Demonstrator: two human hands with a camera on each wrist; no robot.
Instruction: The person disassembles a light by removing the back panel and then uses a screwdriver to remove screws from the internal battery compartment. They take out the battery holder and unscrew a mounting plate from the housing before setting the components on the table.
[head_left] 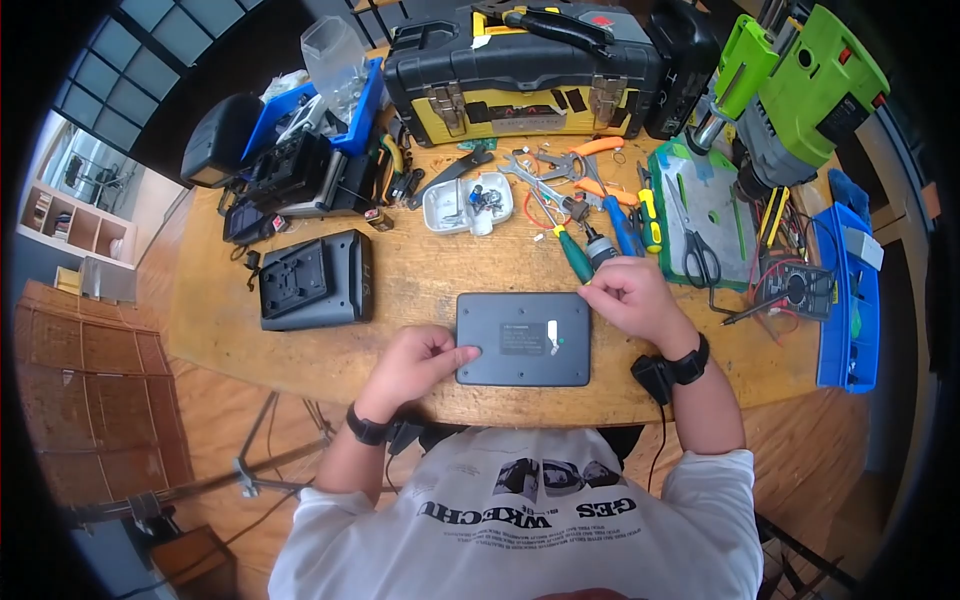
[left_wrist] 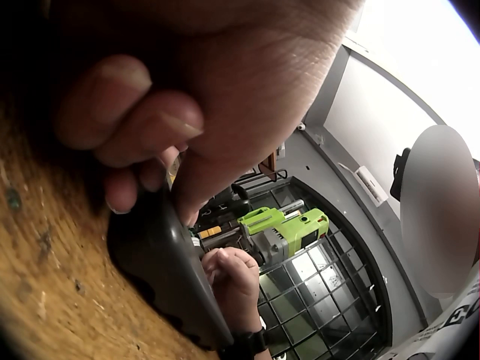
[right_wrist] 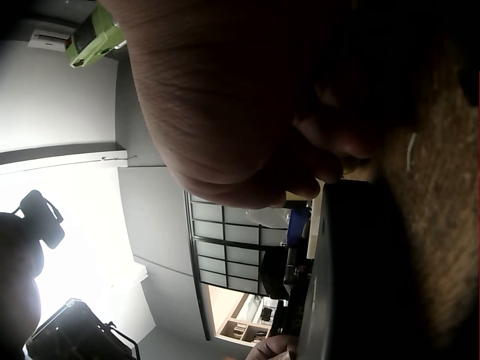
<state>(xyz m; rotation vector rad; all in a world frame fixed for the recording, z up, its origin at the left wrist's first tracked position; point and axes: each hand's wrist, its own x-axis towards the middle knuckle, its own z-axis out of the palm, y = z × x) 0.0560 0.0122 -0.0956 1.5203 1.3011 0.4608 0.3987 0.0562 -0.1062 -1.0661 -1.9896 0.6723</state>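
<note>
A flat dark-grey plastic box (head_left: 490, 340), with a printed label and screw holes, lies at the table's front edge. My left hand (head_left: 418, 362) grips its left edge, thumb on top; in the left wrist view, curled fingers show beside the box (left_wrist: 169, 255). My right hand (head_left: 637, 298) is over the box's far right corner, its fingers curled and thumb and forefinger brought together. Those fingertips are right at the end of a green-handled screwdriver (head_left: 574, 254); I cannot tell whether they pinch anything. In the right wrist view the palm side is mostly in shadow.
A black dock-like device (head_left: 316, 280) sits at left. Beyond the box are a white parts tray (head_left: 466, 205), scattered tools and a toolbox (head_left: 520, 95). A green drill press (head_left: 820, 90), scissors (head_left: 700, 255), multimeter (head_left: 800, 290) and blue bin (head_left: 848, 340) stand at right.
</note>
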